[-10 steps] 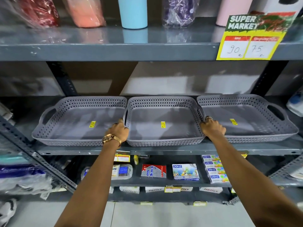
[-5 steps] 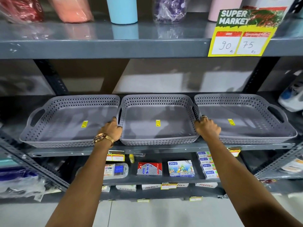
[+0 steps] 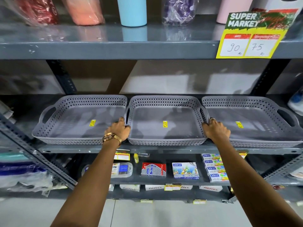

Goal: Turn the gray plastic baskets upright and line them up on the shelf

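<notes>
Baskets, gray, perforated plastic, three in number, all upright with open side up, set in one row along the middle shelf (image 3: 164, 151). Centre basket (image 3: 165, 122) taken as landmark. Left basket (image 3: 78, 120) directly to the left of it, rims touching or nearly so at the handle; right basket (image 3: 249, 122) directly to the right of it, rims likewise close. Small yellow sticker (image 3: 165, 124) on the floor of the centre basket, a similar one in each neighbour. Left hand (image 3: 118, 130) closed over the left handle of the centre basket, fingers curled over the rim into the handle slot, a gold wristwatch (image 3: 110, 137) on the wrist. Right hand (image 3: 215, 130) closed over the right handle of the centre basket, fingers wrapped on the rim, a ring (image 3: 212, 118) on one finger. Both forearms stretched up from below the centre basket. Upper shelf (image 3: 106, 46) above the centre basket, carrying a light blue tumbler (image 3: 132, 11) with wrapped bottles to either side. Price card (image 3: 252, 34), yellow and green, marked SUPER MARKET with 90 and 75, above and to the right of the centre basket, fixed on the upper shelf edge. Stationery boxes (image 3: 185, 169) on the lower shelf, below the centre basket
</notes>
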Action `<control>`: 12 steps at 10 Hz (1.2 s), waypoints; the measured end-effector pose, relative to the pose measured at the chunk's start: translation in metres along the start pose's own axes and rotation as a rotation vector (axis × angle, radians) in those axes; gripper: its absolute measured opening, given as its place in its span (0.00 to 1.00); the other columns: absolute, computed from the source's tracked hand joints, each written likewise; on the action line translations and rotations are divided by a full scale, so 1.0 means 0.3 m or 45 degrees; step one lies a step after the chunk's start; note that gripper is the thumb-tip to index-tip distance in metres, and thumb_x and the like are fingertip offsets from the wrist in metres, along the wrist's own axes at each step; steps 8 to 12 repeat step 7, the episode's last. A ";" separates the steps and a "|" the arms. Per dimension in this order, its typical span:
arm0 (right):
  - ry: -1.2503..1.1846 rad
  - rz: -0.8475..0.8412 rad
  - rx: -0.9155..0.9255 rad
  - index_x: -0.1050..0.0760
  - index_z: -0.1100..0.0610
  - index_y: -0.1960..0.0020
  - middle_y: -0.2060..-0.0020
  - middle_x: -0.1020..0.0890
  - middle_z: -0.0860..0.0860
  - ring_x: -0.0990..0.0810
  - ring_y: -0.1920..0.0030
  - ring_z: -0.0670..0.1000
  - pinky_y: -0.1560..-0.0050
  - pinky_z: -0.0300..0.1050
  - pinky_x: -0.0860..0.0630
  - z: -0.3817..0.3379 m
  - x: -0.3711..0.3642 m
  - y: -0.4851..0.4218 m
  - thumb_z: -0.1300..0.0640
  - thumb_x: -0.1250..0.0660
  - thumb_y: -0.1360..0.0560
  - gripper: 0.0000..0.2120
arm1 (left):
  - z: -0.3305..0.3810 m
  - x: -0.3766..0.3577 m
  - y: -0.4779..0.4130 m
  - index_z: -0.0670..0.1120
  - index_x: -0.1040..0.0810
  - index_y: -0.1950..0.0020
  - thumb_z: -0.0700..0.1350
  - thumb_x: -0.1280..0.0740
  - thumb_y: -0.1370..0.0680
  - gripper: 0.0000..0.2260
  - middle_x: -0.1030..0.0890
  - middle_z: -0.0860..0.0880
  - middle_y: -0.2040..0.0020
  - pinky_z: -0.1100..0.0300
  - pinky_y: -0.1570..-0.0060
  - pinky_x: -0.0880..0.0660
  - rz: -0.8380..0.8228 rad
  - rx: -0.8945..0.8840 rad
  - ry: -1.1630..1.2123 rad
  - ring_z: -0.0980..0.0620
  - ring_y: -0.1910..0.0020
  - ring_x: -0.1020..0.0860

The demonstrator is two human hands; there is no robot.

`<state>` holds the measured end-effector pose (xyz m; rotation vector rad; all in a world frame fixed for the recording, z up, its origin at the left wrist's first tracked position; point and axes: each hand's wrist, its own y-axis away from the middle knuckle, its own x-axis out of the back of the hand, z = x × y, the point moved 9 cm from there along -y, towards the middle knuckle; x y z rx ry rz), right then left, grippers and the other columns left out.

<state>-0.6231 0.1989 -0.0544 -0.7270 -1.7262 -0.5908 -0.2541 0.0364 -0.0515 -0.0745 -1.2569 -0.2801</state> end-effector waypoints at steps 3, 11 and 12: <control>-0.027 -0.014 -0.034 0.27 0.59 0.43 0.45 0.21 0.61 0.23 0.45 0.63 0.52 0.51 0.34 0.008 0.005 0.016 0.46 0.45 0.24 0.19 | -0.007 -0.009 0.011 0.46 0.39 0.28 0.54 0.44 0.22 0.24 0.23 0.39 0.36 0.44 0.42 0.27 -0.020 0.042 -0.005 0.36 0.40 0.24; 0.022 0.102 0.097 0.43 0.59 0.26 0.27 0.35 0.58 0.35 0.30 0.62 0.37 0.60 0.32 -0.082 0.108 0.078 0.37 0.49 0.23 0.34 | 0.115 0.100 0.065 0.41 0.33 0.33 0.61 0.47 0.22 0.28 0.26 0.38 0.35 0.45 0.41 0.30 0.290 -0.148 -0.506 0.38 0.38 0.26; 0.022 0.102 0.097 0.43 0.59 0.26 0.27 0.35 0.58 0.35 0.30 0.62 0.37 0.60 0.32 -0.082 0.108 0.078 0.37 0.49 0.23 0.34 | 0.115 0.100 0.065 0.41 0.33 0.33 0.61 0.47 0.22 0.28 0.26 0.38 0.35 0.45 0.41 0.30 0.290 -0.148 -0.506 0.38 0.38 0.26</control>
